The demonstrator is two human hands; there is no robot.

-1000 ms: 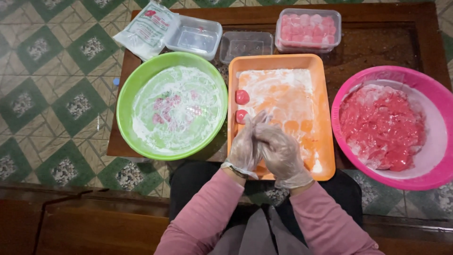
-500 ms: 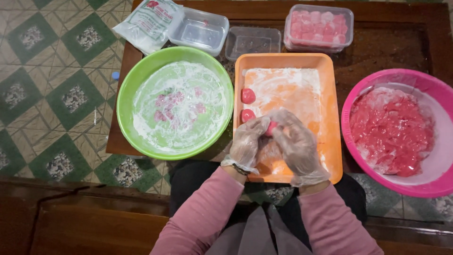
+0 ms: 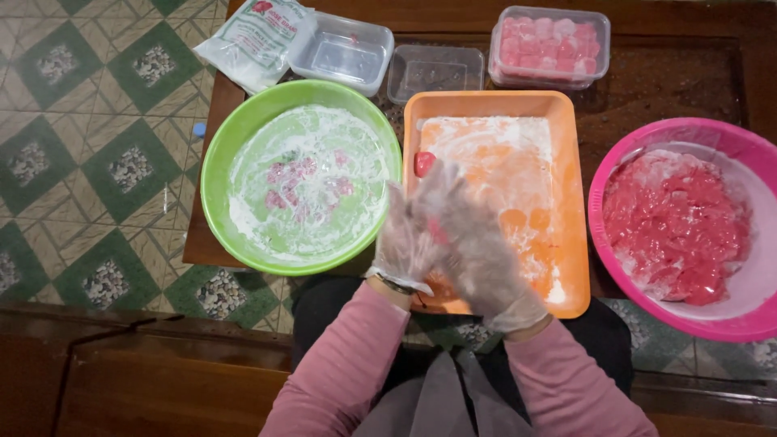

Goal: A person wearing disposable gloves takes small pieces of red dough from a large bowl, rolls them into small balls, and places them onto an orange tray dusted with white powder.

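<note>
Since before, our hands have slid left over the tray (image 3: 566, 202), and one red ball fewer shows on it. Our left hand (image 3: 409, 235) and right hand (image 3: 477, 247) press together around a pink lump (image 3: 438, 231). They look blurry. One ball (image 3: 424, 163) sits near our fingers. We see a green bowl (image 3: 218, 162) left and a pink bowl (image 3: 647, 137) right.
</note>
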